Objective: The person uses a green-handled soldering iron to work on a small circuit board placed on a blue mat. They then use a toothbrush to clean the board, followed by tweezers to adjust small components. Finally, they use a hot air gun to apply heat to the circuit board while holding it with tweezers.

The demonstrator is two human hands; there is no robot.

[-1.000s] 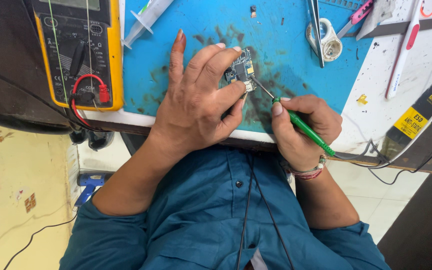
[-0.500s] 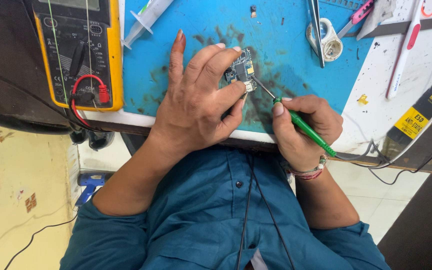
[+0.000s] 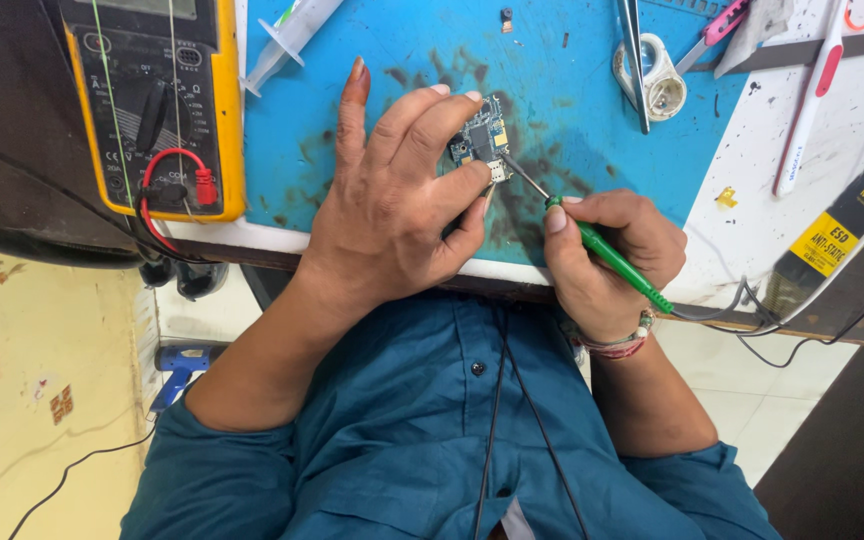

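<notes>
A small circuit board (image 3: 482, 138) lies on a stained blue work mat (image 3: 572, 90). My left hand (image 3: 392, 200) pins it down, fingertips and thumb pinching its edges. My right hand (image 3: 607, 255) grips a green-handled soldering iron (image 3: 612, 258) like a pen. Its metal tip touches the lower right corner of the board. A grey cord runs from the handle off to the right.
A yellow multimeter (image 3: 157, 100) with a red lead sits at the left. A syringe (image 3: 287, 35) lies on the mat's top left. Tweezers (image 3: 635, 60), a small round pot (image 3: 660, 85), a pink-handled tool (image 3: 717, 25) and a white and pink brush (image 3: 812, 95) lie at right.
</notes>
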